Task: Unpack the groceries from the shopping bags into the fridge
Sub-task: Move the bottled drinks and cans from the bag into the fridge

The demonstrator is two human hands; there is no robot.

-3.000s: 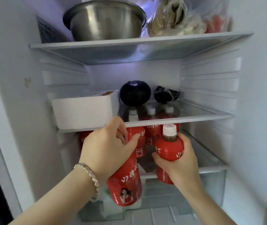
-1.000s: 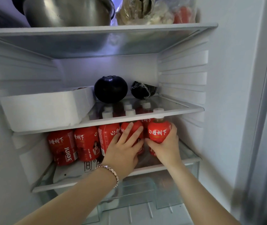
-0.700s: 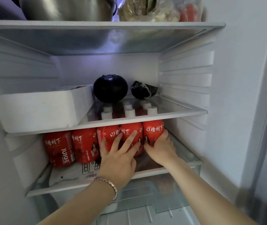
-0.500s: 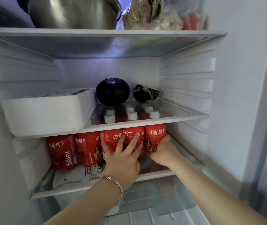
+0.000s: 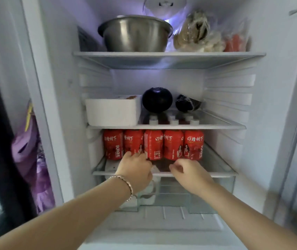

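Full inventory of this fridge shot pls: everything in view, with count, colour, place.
steel bowl: 1, silver, top shelf left
bagged food: count unclear, clear bags, top shelf right
tray: 1, white, middle shelf left
round vegetable: 1, dark purple, middle shelf centre
wrapped item: 1, dark, right of the vegetable
juice bottles: 5 in front, more caps behind, red, lower shelf
drawer: 1, clear, below lower shelf
cloth: purple, outside fridge, left
left hand: wears silver bracelet, fingertips at second bottle's base
right hand: loosely curled, empty, before the row
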